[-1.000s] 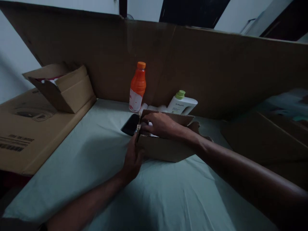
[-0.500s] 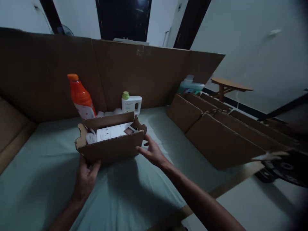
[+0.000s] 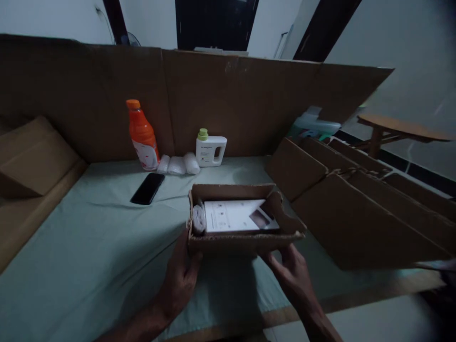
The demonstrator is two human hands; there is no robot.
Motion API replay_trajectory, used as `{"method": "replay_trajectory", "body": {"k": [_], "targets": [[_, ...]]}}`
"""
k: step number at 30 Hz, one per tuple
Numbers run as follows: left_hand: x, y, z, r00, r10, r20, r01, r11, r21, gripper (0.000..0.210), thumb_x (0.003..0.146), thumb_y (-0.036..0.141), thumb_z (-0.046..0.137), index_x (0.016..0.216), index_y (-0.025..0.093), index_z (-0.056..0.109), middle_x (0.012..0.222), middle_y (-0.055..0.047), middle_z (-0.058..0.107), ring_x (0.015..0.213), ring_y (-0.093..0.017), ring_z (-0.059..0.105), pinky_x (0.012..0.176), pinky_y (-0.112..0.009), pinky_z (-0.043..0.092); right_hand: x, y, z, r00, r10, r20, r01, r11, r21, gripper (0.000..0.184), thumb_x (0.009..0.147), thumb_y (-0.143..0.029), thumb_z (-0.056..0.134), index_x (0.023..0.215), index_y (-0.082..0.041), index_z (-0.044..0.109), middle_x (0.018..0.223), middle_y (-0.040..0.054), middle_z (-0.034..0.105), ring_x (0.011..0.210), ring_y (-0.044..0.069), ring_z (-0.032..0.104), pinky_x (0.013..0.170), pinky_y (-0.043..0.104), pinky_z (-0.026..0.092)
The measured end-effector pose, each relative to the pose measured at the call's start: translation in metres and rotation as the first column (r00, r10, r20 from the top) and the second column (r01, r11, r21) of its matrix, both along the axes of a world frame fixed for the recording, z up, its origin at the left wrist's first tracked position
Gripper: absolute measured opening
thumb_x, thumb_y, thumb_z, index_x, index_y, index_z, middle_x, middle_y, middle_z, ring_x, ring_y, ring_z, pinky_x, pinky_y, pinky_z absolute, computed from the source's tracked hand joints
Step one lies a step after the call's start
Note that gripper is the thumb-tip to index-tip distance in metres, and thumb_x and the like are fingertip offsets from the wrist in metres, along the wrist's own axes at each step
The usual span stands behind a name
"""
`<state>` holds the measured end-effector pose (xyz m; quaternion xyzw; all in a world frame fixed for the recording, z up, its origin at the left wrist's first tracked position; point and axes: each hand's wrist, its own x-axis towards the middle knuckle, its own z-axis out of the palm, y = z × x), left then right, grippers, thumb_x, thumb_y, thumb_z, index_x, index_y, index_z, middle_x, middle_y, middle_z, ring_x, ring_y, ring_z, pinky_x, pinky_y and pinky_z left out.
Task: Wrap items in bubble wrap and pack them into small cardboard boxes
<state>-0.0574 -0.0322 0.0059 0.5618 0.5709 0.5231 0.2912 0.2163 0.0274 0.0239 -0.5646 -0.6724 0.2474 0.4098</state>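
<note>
Over the green sheet [image 3: 99, 213], holding the cardboard box [image 3: 235, 244], seemingly packed but still uncovered, mostly filled by the white carton [image 3: 228, 216], grasped at the near left corner by the left hand [image 3: 181, 274] and low on the near right side by the right hand [image 3: 292, 270], and occupied at the left end by the pale wrapped roll [image 3: 198, 219].

head view | looks forward and down | cardboard box [image 3: 231, 243] close ahead

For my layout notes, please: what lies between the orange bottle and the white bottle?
In the head view, three whitish rolls, seemingly bubble wrap, lie in a row between the orange bottle and the white bottle.
</note>
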Motion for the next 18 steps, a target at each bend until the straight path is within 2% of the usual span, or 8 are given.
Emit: {"method": "replay_trajectory", "body": {"k": [3, 7, 9, 11, 12, 13, 15, 18], "targets": [[0.000, -0.034, -0.003, 0.999, -0.020, -0.026, 0.017, 0.996, -0.092, 0.055, 0.098, 0.036, 0.052, 0.151, 0.023, 0.040, 0.145, -0.013, 0.056, 0.142, -0.029, 0.046, 0.118, -0.044, 0.038, 0.004, -0.011, -0.004, 0.999, 0.028, -0.023, -0.028, 1.000, -0.012, 0.034, 0.085, -0.050, 0.068, 0.102, -0.021, 0.068, 0.099, 0.0085, 0.074, 0.084, 0.023, 0.067, 0.068, 0.029, 0.055], [0.018, -0.061, -0.016, 0.990, -0.053, -0.128, 0.044, 0.997, -0.069, 0.072, 0.095, 0.031, 0.054, 0.160, 0.026, 0.022, 0.154, -0.013, 0.046, 0.143, -0.031, 0.045, 0.118, -0.046, 0.040, -0.001, 0.041, 0.010, 0.977, 0.157, -0.147, -0.159, 0.987, -0.004, 0.053, 0.081, -0.051, 0.073, 0.125, -0.023, 0.062, 0.124, 0.0096, 0.069, 0.108, 0.027, 0.065, 0.090, 0.038, 0.055], [0.032, -0.067, -0.030, 0.955, -0.221, -0.200, 0.231, 0.973, 0.028, 0.074, 0.092, 0.028, 0.056, 0.159, 0.028, 0.025, 0.153, -0.012, 0.049, 0.138, -0.030, 0.051, 0.114, -0.043, 0.046, 0.000, 0.071, 0.019, 0.971, 0.135, -0.196, -0.134, 0.991, 0.016, 0.059, 0.081, -0.054, 0.072, 0.131, -0.024, 0.060, 0.131, 0.0091, 0.066, 0.117, 0.029, 0.063, 0.098, 0.042, 0.052], [0.039, -0.069, -0.043, 0.880, -0.403, -0.251, 0.438, 0.893, 0.102, 0.064, 0.088, 0.025, 0.058, 0.150, 0.031, 0.044, 0.146, -0.011, 0.056, 0.129, -0.028, 0.060, 0.105, -0.038, 0.054, 0.004, 0.086, 0.024, 0.966, 0.072, -0.250, -0.072, 0.997, 0.008, 0.060, 0.081, -0.059, 0.069, 0.130, -0.024, 0.062, 0.131, 0.0089, 0.067, 0.117, 0.030, 0.063, 0.099, 0.044, 0.051], [0.038, -0.067, -0.047, 0.861, -0.436, -0.263, 0.477, 0.871, 0.117, 0.056, 0.087, 0.024, 0.058, 0.142, 0.031, 0.054, 0.142, -0.010, 0.060, 0.123, -0.027, 0.064, 0.100, -0.035, 0.057, 0.008, 0.088, 0.024, 0.959, 0.054, -0.278, -0.060, 0.998, -0.014, 0.059, 0.082, -0.060, 0.068, 0.128, -0.024, 0.064, 0.129, 0.0090, 0.068, 0.115, 0.030, 0.064, 0.098, 0.044, 0.052], [0.033, -0.065, -0.050, 0.867, -0.419, -0.269, 0.460, 0.881, 0.111, 0.048, 0.087, 0.024, 0.058, 0.134, 0.030, 0.061, 0.136, -0.010, 0.064, 0.118, -0.026, 0.067, 0.097, -0.034, 0.059, 0.013, 0.085, 0.021, 0.952, 0.051, -0.303, -0.066, 0.997, -0.041, 0.059, 0.082, -0.061, 0.067, 0.128, -0.024, 0.065, 0.127, 0.0092, 0.070, 0.112, 0.030, 0.066, 0.097, 0.043, 0.054], [0.016, -0.056, -0.049, 0.912, -0.292, -0.288, 0.319, 0.946, 0.052, 0.040, 0.088, 0.021, 0.056, 0.126, 0.027, 0.067, 0.129, -0.011, 0.067, 0.114, -0.025, 0.069, 0.095, -0.035, 0.060, 0.029, 0.070, 0.009, 0.941, 0.078, -0.330, -0.114, 0.989, -0.090, 0.060, 0.083, -0.061, 0.067, 0.129, -0.024, 0.065, 0.126, 0.0099, 0.070, 0.111, 0.030, 0.067, 0.096, 0.041, 0.055], [-0.009, -0.029, -0.039, 0.925, -0.175, -0.338, 0.173, 0.984, -0.036, 0.051, 0.086, 0.020, 0.057, 0.137, 0.026, 0.060, 0.138, -0.012, 0.061, 0.126, -0.029, 0.062, 0.104, -0.045, 0.055, 0.052, 0.031, -0.018, 0.941, 0.165, -0.296, -0.213, 0.967, -0.138, 0.067, 0.081, -0.059, 0.071, 0.136, -0.022, 0.062, 0.133, 0.0133, 0.067, 0.115, 0.032, 0.067, 0.096, 0.042, 0.056]]}}
